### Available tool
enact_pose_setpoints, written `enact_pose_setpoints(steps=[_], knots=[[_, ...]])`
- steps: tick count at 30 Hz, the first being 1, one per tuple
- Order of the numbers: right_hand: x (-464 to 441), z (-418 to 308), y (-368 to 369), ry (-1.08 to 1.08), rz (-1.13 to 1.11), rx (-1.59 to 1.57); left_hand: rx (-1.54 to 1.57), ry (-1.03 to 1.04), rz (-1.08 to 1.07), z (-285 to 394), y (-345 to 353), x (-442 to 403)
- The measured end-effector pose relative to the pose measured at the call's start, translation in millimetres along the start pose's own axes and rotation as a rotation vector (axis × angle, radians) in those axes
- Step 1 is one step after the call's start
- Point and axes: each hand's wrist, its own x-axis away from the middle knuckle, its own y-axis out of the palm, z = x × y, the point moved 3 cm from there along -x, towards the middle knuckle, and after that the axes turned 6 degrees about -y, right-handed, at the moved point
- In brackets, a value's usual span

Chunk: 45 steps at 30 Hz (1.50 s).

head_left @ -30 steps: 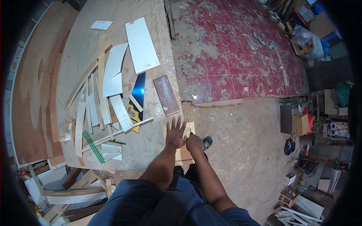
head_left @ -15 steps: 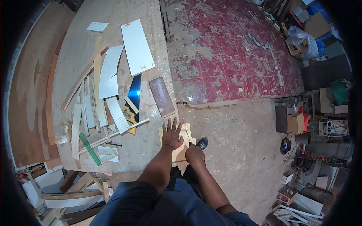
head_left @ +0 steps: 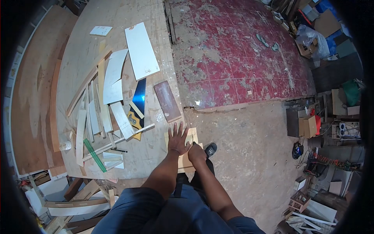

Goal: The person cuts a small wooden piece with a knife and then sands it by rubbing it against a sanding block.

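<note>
My left hand (head_left: 179,141) lies flat with fingers spread on a pale wooden board (head_left: 186,163) at the table's right edge. The thumb points toward my right hand (head_left: 197,153), which is closed around the dark handle of a narrow-bladed saw (head_left: 193,136). Its thin blade runs away from me along the right part of the board. Most of the handle is hidden in my fist. Beyond my left fingers lies a brown wooden block (head_left: 167,100). To the left is a handsaw (head_left: 139,99) with a blue blade and yellow handle.
The worktable (head_left: 152,46) carries white panels (head_left: 142,50), several wood strips and a green strip (head_left: 94,155). Offcuts (head_left: 78,204) are heaped at the lower left. On the red floor (head_left: 241,50) lie sandals (head_left: 261,40); boxes (head_left: 307,126) and clutter line the right side.
My right hand has moved forward and slightly left along the board, closer to my left thumb, with the saw in it. My left hand stays pressed on the board.
</note>
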Motion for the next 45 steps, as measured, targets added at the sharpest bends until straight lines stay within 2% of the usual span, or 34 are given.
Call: enact_pose_setpoints(steps=[5, 7, 9, 13, 17, 21, 22, 26, 28, 31, 34, 39, 41, 45], knots=[[18, 10, -4, -0.071, -0.088, 0.077, -0.022, 0.003, -0.015, 1, 0, 0], [27, 7, -12, 0.003, -0.115, 0.073, -0.031, 0.006, -0.026, 2, 0, -1], [10, 11, 1, -0.06, -0.008, 0.009, -0.042, -0.006, -0.033, 2, 1, -1], [-13, -4, -6, 0.009, -0.036, -0.03, -0.007, 0.003, -0.027, 0, -3, -4], [25, 6, -10, 0.041, -0.074, 0.019, -0.035, -0.003, -0.05, 1, 0, -2], [-12, 3, 0, -0.037, -0.017, -0.031, -0.027, 0.001, -0.011, 1, 1, 0], [-22, 1, 1, 0.003, -0.016, -0.024, -0.02, 0.005, -0.019, 2, 1, 1], [-7, 7, -1, -0.033, 0.03, -0.001, -0.011, 0.005, -0.024, 1, -2, -1], [25, 4, -20, 0.065, -0.062, -0.003, -0.018, 0.006, -0.019, 0, 2, -3], [3, 7, -7, 0.046, -0.136, 0.057, -0.011, 0.005, -0.011, -1, 2, -2], [-17, -1, -4, 0.038, -0.116, 0.04, -0.007, 0.004, -0.022, 1, -2, -1], [26, 6, -21, 0.006, -0.137, 0.091, 0.015, 0.013, -0.01, -1, 1, -1], [23, 12, -11, 0.062, -0.174, 0.067, 0.015, 0.023, 0.026, -1, -2, 0], [-13, 11, 12, 0.046, -0.027, 0.022, 0.026, 0.015, 0.016, -2, -2, -3]])
